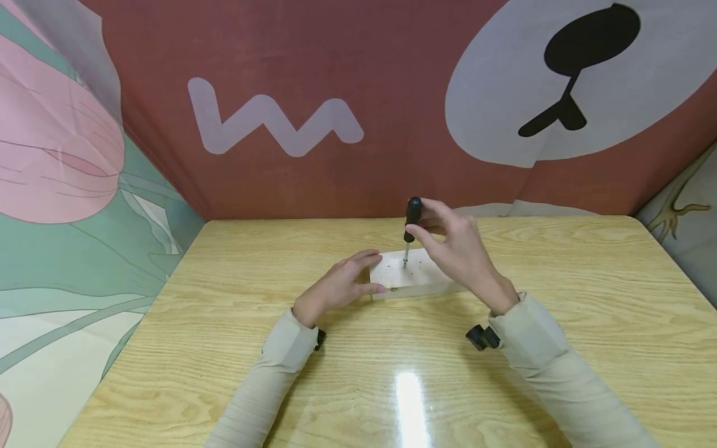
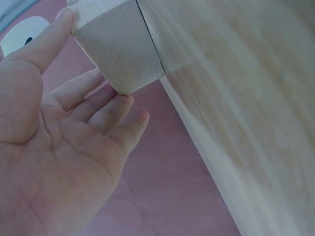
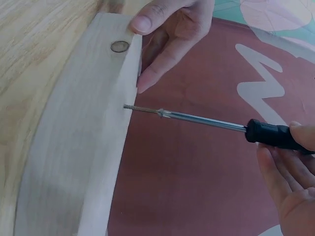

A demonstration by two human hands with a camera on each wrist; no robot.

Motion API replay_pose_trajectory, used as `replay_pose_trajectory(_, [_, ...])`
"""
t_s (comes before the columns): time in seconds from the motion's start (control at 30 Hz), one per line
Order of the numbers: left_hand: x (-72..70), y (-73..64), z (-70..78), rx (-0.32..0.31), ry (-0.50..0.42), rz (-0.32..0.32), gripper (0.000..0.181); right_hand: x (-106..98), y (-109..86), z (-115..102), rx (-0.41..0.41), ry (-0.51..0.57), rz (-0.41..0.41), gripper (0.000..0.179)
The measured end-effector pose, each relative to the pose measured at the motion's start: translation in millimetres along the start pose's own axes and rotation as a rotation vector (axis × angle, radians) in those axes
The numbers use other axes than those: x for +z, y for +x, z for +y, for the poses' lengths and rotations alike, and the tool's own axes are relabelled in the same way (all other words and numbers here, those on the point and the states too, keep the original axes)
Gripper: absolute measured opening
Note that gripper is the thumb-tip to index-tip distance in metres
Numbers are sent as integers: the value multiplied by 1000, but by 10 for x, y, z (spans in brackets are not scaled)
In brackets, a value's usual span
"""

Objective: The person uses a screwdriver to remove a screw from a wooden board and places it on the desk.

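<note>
Screwdriver (image 1: 413, 219): stands nearly upright above the left part of the block (image 1: 400, 280), tip set on a screw (image 3: 141, 108).
Screw: slim, its point at the block's top.
Block: pale wood, lies left to right on the table (image 1: 162, 354), dark specks on top, a knot (image 3: 119, 46) on the near side toward the left end.
Left hand (image 1: 343, 283): pinches the block's left end, thumb at the near edge, fingers at the far.
Right hand (image 1: 462, 250): pinches the screwdriver's black handle.
Backdrop (image 1: 400, 74): red, beyond the table's far edge.
</note>
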State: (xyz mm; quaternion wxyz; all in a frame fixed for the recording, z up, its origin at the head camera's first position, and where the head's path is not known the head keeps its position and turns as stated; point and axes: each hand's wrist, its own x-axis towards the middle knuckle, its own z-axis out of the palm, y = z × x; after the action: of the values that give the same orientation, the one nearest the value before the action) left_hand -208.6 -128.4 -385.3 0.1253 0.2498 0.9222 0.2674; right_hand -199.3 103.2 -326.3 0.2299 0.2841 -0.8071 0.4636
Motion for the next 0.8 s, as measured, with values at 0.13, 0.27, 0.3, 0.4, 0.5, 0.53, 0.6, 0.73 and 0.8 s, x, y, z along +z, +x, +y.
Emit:
replay_pose_trajectory(0.13, [-1, -3, -1, 2, -7, 0, 70, 25, -13, 3, 31, 26, -2, 38])
replay_pose_trajectory(0.27, [-6, -6, 1, 2, -17, -6, 70, 48, -27, 6, 90, 59, -1, 37])
replay_pose_trajectory(0.3, [-7, -5, 2, 2, -18, -7, 70, 55, -29, 9, 102, 65, 4, 37])
replay_pose_trajectory(0.4, [-6, -3, 5, 2, -17, -9, 70, 73, -33, 25, 105, 57, 31, 37])
replay_pose_trajectory(0.5, [-3, 0, 9, 0, -12, -9, 70, 85, -34, 41, 83, 43, 67, 37])
replay_pose_trajectory(0.53, [-2, 0, 10, 1, -11, -8, 70, 86, -36, 43, 76, 42, 78, 37])
replay_pose_trajectory(0.6, [-3, -3, 12, 0, -12, -8, 70, 85, -38, 42, 67, 45, 94, 36])
replay_pose_trajectory(0.73, [-7, -13, 9, -1, -18, -7, 70, 80, -38, 29, 75, 65, 100, 37])
replay_pose_trajectory(0.8, [-7, -15, 4, -2, -22, -7, 70, 81, -35, 22, 81, 69, 86, 39])
